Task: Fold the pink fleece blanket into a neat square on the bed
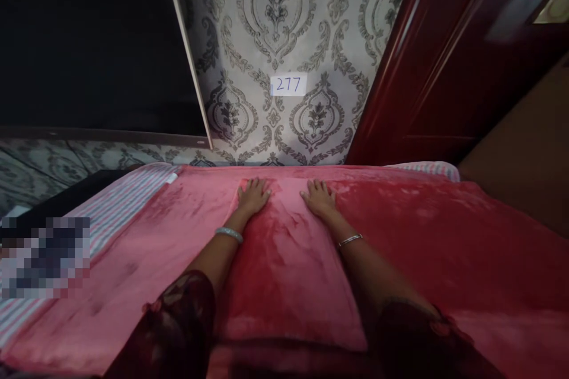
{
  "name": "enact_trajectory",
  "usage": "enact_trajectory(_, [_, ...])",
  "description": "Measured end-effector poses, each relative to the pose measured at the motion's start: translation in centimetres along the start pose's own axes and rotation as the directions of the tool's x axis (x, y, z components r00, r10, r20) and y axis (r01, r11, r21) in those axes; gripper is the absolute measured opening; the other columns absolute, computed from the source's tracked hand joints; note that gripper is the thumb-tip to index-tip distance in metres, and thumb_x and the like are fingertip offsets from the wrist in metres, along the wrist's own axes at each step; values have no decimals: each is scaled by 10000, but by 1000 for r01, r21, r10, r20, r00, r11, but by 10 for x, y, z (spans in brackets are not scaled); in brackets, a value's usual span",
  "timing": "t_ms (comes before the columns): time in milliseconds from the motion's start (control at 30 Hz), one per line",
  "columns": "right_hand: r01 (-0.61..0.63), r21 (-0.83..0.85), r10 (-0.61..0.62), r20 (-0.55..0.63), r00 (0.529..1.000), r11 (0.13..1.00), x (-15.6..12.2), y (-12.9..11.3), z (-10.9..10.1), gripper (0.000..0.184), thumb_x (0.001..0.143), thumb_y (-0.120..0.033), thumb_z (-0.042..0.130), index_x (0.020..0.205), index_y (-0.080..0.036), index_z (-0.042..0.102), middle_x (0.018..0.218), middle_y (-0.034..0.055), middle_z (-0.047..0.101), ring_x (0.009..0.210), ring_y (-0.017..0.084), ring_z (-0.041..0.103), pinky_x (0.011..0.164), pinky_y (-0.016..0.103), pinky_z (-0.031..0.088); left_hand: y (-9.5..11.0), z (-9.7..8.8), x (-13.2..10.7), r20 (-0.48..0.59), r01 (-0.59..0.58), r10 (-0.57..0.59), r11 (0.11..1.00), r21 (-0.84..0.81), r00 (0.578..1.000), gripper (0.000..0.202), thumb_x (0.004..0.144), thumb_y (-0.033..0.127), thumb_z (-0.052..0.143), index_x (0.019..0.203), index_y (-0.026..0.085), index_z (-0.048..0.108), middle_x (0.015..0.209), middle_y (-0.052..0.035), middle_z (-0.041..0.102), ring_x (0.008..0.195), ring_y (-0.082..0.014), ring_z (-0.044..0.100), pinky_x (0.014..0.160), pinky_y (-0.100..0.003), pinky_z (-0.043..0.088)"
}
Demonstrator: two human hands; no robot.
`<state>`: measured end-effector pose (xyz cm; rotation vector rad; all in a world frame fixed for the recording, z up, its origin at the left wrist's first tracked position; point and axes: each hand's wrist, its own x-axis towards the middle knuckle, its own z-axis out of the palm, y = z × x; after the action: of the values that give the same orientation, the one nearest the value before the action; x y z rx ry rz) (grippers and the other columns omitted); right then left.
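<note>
A red and pink plush blanket is spread before me, with a narrow folded strip down its middle. Near the strip's far end, my left hand lies flat on the plush, fingers spread and pointing away from me. My right hand rests the same way a short distance to the right, palm down and fingers apart. Neither hand grasps anything. A pale bangle circles the left wrist and a thin silver one the right. Under the blanket, a striped cloth shows at the left and at the far right corner.
Patterned wallpaper covers the wall behind the blanket, bearing a paper label marked 277. A large dark television screen stands at the upper left. To the right is a dark red wooden door. A blurred patch hides part of the left edge.
</note>
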<state>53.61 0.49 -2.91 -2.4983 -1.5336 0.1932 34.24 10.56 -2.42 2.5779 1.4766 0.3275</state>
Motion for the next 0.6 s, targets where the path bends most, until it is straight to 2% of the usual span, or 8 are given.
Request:
enact_trajectory(67, [53, -10, -53, -38, 998, 999, -27, -6, -3, 646, 1046, -483, 327, 1614, -179, 290, 1704, 127, 148, 1569, 315, 115, 1225, 598, 155, 4, -13, -16, -53, -26, 26, 1000, -10, 998, 580, 1027, 372, 339, 1568, 165, 368, 1657, -179, 304, 1537, -295, 283, 1213, -596, 250])
enact_trajectory(167, [203, -33, -205, -73, 976, 979, -75, -14, 6, 659, 1034, -520, 364, 1617, -223, 296, 1703, 116, 157, 1571, 318, 108, 1231, 586, 135, 8, -20, -62, -60, -168, 170, 985, 34, 984, 563, 1026, 360, 361, 1547, 151, 406, 1634, -173, 359, 1536, -299, 282, 1231, -574, 228])
enact_trajectory(233, [318, -46, -321, -71, 945, 947, -104, -14, 18, 660, 1029, -559, 361, 1616, -265, 302, 1701, 87, 175, 1569, 325, 116, 1235, 584, 122, 10, -12, -100, -15, -278, 280, 958, 73, 960, 577, 1020, 420, 394, 1550, 191, 415, 1632, -147, 373, 1538, -316, 269, 1233, -599, 208])
enact_trajectory(333, [394, -70, -398, -54, 916, 917, -129, -11, 34, 645, 1030, -577, 349, 1610, -295, 318, 1696, 53, 200, 1565, 326, 139, 1242, 572, 117, 7, 8, -144, 46, -342, 339, 932, 121, 940, 611, 1011, 488, 417, 1576, 257, 376, 1667, -118, 307, 1552, -341, 222, 1217, -672, 167])
enact_trajectory(400, [391, -89, -397, -53, 916, 916, -133, -8, 37, 641, 1031, -565, 361, 1610, -295, 316, 1694, 44, 206, 1564, 321, 149, 1246, 556, 124, 5, 17, -156, 69, -346, 339, 928, 139, 938, 622, 1017, 493, 402, 1594, 273, 334, 1688, -105, 250, 1563, -338, 183, 1217, -683, 140])
enact_trajectory(467, [375, -103, -381, -46, 923, 921, -133, -5, 35, 638, 1030, -553, 375, 1609, -294, 317, 1695, 42, 209, 1565, 311, 149, 1249, 548, 129, 4, 20, -158, 77, -342, 335, 929, 140, 939, 624, 1022, 489, 388, 1603, 276, 309, 1694, -96, 230, 1569, -324, 167, 1224, -670, 126])
enact_trajectory(600, [259, -106, -261, -3, 965, 960, -137, 14, 24, 622, 1035, -517, 372, 1615, -313, 282, 1706, 34, 160, 1570, 288, 132, 1233, 590, 153, 8, 11, -154, 88, -327, 319, 940, 98, 943, 624, 1022, 490, 382, 1605, 283, 300, 1693, -87, 238, 1573, -304, 157, 1233, -648, 105])
